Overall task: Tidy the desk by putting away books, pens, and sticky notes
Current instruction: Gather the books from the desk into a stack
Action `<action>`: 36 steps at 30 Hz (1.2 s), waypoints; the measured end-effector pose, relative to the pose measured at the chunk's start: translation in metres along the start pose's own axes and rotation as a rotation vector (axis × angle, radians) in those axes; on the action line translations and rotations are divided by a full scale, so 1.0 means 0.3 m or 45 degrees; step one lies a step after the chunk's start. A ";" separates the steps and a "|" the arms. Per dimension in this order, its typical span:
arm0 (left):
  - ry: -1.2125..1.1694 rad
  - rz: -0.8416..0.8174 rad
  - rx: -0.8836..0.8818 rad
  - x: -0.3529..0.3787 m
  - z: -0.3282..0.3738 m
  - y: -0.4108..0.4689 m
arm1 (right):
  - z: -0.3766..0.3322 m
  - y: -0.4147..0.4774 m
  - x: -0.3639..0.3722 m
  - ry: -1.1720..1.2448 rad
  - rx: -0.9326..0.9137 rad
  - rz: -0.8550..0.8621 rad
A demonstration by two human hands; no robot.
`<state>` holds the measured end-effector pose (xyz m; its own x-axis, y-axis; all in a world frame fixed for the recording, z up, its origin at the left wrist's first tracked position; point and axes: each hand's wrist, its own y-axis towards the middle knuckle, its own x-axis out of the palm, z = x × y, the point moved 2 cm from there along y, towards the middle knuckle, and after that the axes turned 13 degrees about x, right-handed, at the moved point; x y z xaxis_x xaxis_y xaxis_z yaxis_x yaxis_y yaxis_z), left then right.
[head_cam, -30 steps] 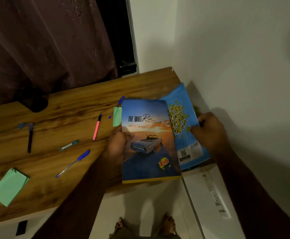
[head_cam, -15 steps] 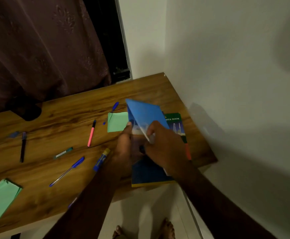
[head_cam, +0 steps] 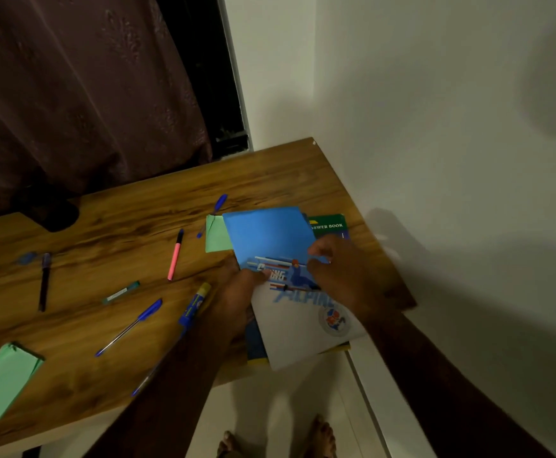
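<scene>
Since half a second ago the blue-and-white notebook has dropped flat at the table's near right corner, covering a green answer book and a corner of a green sticky pad, with a glue stick, a pink pen and a blue pen scattered to its left. Its cover is plain blue farther off, white with blurred lettering nearer, its near end overhanging the table edge; the left grip clasps its left edge and the right grip pinches the cover with curled fingers.
</scene>
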<state>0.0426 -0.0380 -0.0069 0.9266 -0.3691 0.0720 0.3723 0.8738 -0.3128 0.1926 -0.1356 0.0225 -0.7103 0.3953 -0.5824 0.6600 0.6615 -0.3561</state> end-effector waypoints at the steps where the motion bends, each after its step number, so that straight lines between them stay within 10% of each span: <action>1: 0.007 0.047 -0.034 -0.014 0.010 0.000 | 0.020 0.014 -0.030 -0.050 0.052 0.037; 14: 0.216 0.071 -0.250 -0.125 -0.038 0.059 | 0.248 0.144 -0.010 -0.085 0.297 0.036; 20: 0.141 -0.102 0.160 -0.052 0.011 0.012 | 0.243 0.135 -0.018 0.096 0.277 0.035; 36: 0.150 -0.054 0.085 0.066 -0.042 0.058 | 0.199 0.054 0.055 0.829 0.533 -0.235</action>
<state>0.0666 -0.0341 -0.0229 0.8989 -0.4371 -0.0293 0.4171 0.8744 -0.2481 0.2061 -0.1564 -0.0366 -0.7321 0.6811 0.0110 0.4631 0.5094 -0.7252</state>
